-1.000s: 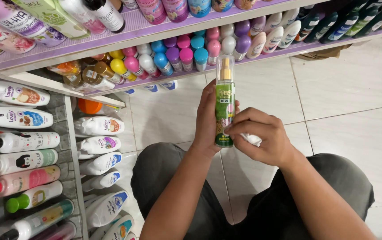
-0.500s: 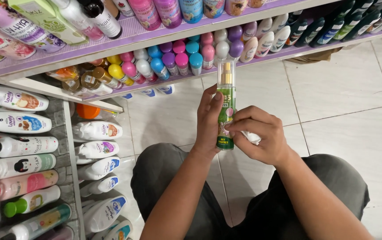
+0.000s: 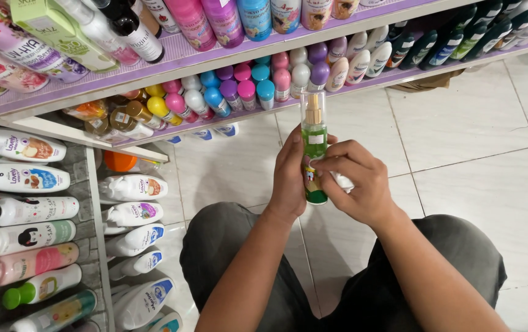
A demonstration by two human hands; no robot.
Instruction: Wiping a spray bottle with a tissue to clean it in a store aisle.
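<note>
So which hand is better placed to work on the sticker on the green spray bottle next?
Probably the right hand: its fingers already rest on the front of the green spray bottle, near the white sticker. The left hand wraps the bottle from behind, holding it upright.

- A purple-lined upper shelf (image 3: 215,55) runs across the top, carrying tall bottles in pink, purple, blue and white, plus a green box (image 3: 61,31) at the left.
- A lower purple shelf (image 3: 374,80) beneath it holds rows of small roll-on bottles (image 3: 258,86) with coloured caps, and dark-capped bottles (image 3: 460,43) toward the right.
- A grey rack (image 3: 89,203) at the left carries white lotion bottles (image 3: 21,178) lying on their sides.
- The white tiled floor (image 3: 479,135) carries more white pump bottles (image 3: 132,215) beside the rack.
</note>
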